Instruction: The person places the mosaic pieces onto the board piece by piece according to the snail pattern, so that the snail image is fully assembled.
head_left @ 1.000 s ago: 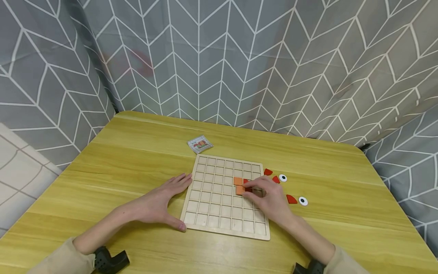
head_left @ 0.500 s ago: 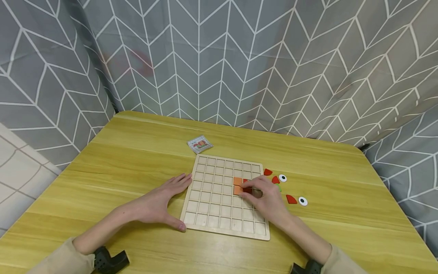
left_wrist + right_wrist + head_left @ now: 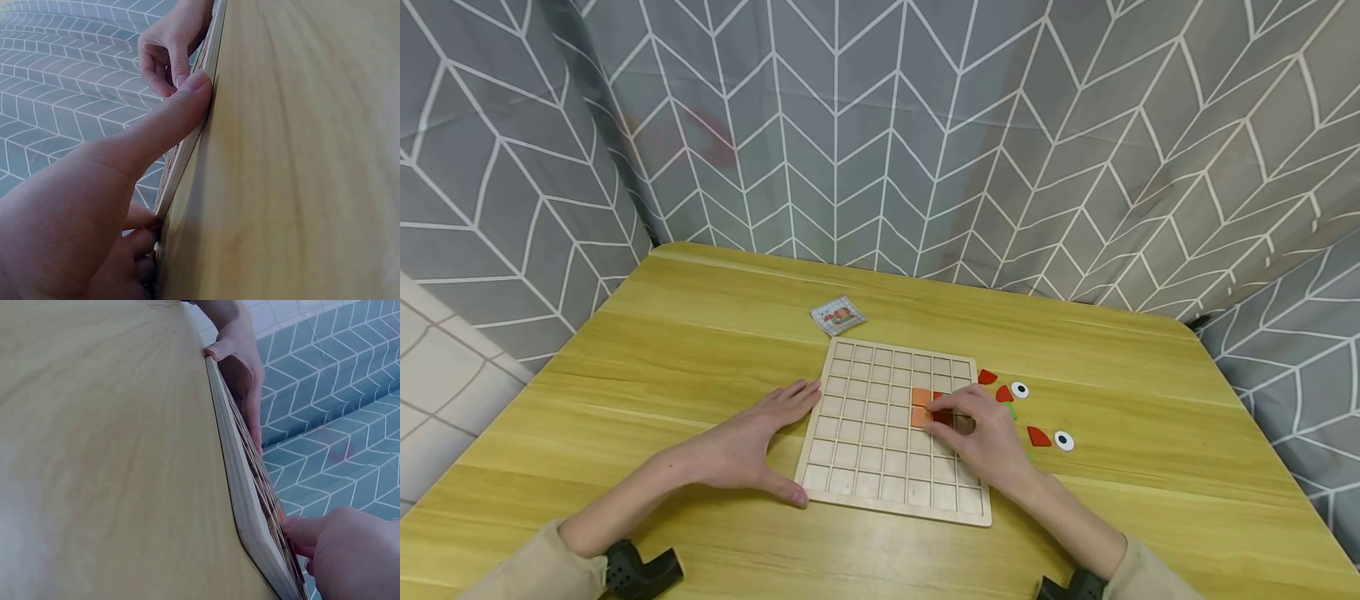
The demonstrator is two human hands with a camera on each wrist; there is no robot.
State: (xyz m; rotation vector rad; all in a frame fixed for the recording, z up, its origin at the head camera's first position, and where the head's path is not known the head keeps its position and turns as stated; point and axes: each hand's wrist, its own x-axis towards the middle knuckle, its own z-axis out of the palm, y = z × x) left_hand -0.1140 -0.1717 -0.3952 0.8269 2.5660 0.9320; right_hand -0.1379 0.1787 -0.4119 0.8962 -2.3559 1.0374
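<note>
A wooden grid board (image 3: 867,457) lies on the table, tilted slightly in the head view. My left hand (image 3: 741,446) spreads along its left edge, fingertips at the upper side and thumb at the lower left corner. My right hand (image 3: 992,437) is over the board's right half, thumb and index finger pinching the right part of an orange square tile (image 3: 920,417) that sits in a cell. A second orange square tile (image 3: 921,397) fills the cell just above. Red tiles (image 3: 937,396) show partly beneath my right fingers; the rest of them is hidden.
Right of the board lie loose red quarter-round pieces (image 3: 1039,436), two white eye discs (image 3: 1064,441) and a partly hidden green piece (image 3: 1012,410). A small picture card (image 3: 838,316) rests behind the board. A patterned curtain (image 3: 880,142) hangs beyond the table (image 3: 722,287).
The lower orange tile has shifted slightly left and now sits square in its cell. My right hand moved a little left with it, uncovering some green. My left hand stayed still.
</note>
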